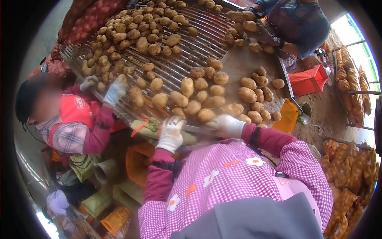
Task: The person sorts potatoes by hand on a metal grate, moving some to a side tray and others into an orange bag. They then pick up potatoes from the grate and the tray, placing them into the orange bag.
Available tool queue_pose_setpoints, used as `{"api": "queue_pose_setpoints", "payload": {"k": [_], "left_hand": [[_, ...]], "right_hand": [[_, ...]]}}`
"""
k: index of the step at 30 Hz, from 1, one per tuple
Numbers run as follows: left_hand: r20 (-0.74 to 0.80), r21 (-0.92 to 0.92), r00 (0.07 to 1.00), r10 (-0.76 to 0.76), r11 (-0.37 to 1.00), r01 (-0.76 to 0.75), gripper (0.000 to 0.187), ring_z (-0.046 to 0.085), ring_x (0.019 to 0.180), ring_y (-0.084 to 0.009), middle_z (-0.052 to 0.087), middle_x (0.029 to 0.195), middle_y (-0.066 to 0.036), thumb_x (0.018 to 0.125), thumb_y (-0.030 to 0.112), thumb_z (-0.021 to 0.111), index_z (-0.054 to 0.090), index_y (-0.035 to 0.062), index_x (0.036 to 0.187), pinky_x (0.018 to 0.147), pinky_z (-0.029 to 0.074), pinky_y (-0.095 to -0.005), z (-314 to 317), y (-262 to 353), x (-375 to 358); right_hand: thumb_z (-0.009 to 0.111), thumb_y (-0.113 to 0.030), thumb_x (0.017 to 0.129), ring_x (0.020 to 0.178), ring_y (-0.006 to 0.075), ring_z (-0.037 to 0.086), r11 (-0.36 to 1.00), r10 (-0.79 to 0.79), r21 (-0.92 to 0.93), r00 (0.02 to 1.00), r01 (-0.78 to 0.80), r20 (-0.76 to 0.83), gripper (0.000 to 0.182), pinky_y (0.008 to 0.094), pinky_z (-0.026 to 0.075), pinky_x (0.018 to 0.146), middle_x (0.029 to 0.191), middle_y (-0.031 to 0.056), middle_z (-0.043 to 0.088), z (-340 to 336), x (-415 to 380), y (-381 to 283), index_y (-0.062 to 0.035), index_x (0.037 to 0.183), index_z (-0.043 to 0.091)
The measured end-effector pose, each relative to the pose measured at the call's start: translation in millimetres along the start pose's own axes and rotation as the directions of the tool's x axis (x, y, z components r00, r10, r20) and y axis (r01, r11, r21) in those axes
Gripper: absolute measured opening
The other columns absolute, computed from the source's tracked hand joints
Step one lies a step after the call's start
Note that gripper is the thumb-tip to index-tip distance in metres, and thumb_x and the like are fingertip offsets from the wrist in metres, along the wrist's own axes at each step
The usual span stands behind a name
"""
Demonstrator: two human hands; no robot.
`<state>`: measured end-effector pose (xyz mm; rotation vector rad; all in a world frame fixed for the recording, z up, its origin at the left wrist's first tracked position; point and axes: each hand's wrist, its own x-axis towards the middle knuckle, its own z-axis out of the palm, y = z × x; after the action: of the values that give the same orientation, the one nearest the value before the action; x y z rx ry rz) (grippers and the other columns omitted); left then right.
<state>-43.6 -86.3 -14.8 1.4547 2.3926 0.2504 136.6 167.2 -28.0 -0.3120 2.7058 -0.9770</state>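
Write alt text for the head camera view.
Seen from above, a person's gloved left hand and right hand rest at the edge of a roller sorting table covered with potatoes. A co-worker in a red vest reaches in from the left; another person works opposite.

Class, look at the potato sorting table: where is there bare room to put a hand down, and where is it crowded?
Bare roller bars lie right of the big potato heap. The flat brown board is bare above its potato cluster. It is crowded at the near edge, where the left hand and right hand rest beside a row of potatoes.
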Motion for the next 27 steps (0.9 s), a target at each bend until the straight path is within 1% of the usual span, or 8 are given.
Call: {"api": "queue_pose_setpoints", "payload": {"k": [7,11,12,14,17,20,22,27], "left_hand": [[0.121,-0.258,0.972,-0.199,0.94,0.225,0.041,0.064,0.125,-0.0273,0.07,0.13,-0.014,0.089,0.014,0.073,0.069,0.0074,0.128,0.115,0.043,-0.0435,33,27,13],[0.129,-0.808,0.942,-0.311,0.518,0.282,0.03,0.072,0.104,-0.0214,0.074,0.114,-0.012,0.098,0.009,0.07,0.068,-0.0018,0.126,0.096,0.056,-0.0328,35,10,32],[0.141,-0.909,0.939,-0.315,0.334,0.249,0.03,0.072,0.104,-0.023,0.074,0.113,-0.012,0.099,0.012,0.07,0.069,-0.0011,0.125,0.097,0.055,-0.0344,36,13,35],[0.178,-0.982,0.931,-0.319,0.008,0.19,0.027,0.068,0.107,-0.0207,0.071,0.116,-0.009,0.105,0.015,0.064,0.068,-0.0034,0.125,0.1,0.053,-0.0351,12,43,45],[0.251,-0.936,0.915,-0.314,-0.318,0.148,0.04,0.064,0.117,-0.021,0.068,0.126,-0.01,0.107,0.032,0.061,0.063,0.0015,0.133,0.104,0.052,-0.0375,19,79,57],[0.408,-0.511,0.905,0.117,-0.792,0.333,0.073,0.06,0.13,-0.0325,0.06,0.142,-0.015,0.1,0.065,0.055,0.051,0.0089,0.146,0.106,0.052,-0.055,9,99,58],[0.409,-0.453,0.912,0.0,-0.868,0.203,0.083,0.059,0.128,-0.0364,0.059,0.139,-0.015,0.094,0.075,0.053,0.049,0.0113,0.147,0.104,0.049,-0.0638,38,93,65],[0.29,-0.277,0.95,0.114,-0.94,0.197,0.086,0.061,0.106,-0.0335,0.06,0.121,-0.017,0.089,0.078,0.058,0.053,0.0049,0.135,0.098,0.05,-0.0548,43,79,60]], "right_hand": [[0.084,-0.026,0.075,0.128,0.0342,0.054,0.881,0.264,-0.291,0.897,-0.373,-0.354,0.066,0.0535,0.044,0.102,0.132,0.0125,0.061,23,-39,74,-0.0125,0.135,0.062],[0.084,-0.024,0.075,0.119,0.0291,0.062,0.895,0.396,-0.051,0.844,-0.442,-0.362,0.067,0.0444,0.05,0.096,0.127,0.0131,0.064,8,-35,63,-0.0086,0.137,0.061],[0.084,-0.027,0.078,0.112,0.0261,0.063,0.847,0.505,0.353,0.81,-0.398,-0.298,0.067,0.0409,0.052,0.092,0.123,0.0123,0.066,10,-34,59,-0.0061,0.137,0.06],[0.082,-0.032,0.083,0.098,0.0199,0.067,0.337,0.614,0.923,0.787,-0.186,-0.065,0.067,0.0339,0.055,0.084,0.117,0.0106,0.068,1,-28,38,-0.001,0.138,0.058],[0.073,-0.042,0.094,0.101,0.0202,0.069,0.194,0.483,0.976,0.875,-0.096,-0.01,0.066,0.0329,0.055,0.09,0.119,0.015,0.07,-37,-31,-2,0.0058,0.137,0.058],[0.066,-0.04,0.099,0.117,0.0287,0.066,0.601,0.285,0.798,0.919,0.049,-0.271,0.058,0.0403,0.05,0.102,0.125,0.0189,0.07,-66,-21,-12,0.003,0.137,0.06],[0.066,-0.04,0.097,0.131,0.0367,0.057,0.967,0.151,0.251,0.881,-0.038,-0.449,0.056,0.0491,0.041,0.112,0.134,0.0189,0.066,-74,-16,23,-0.0037,0.14,0.061],[0.083,-0.031,0.082,0.131,0.0387,0.053,0.683,0.54,-0.165,0.644,-0.712,-0.542,0.073,0.0513,0.039,0.112,0.143,0.017,0.055,-36,-53,89,-0.0116,0.147,0.055]]}}
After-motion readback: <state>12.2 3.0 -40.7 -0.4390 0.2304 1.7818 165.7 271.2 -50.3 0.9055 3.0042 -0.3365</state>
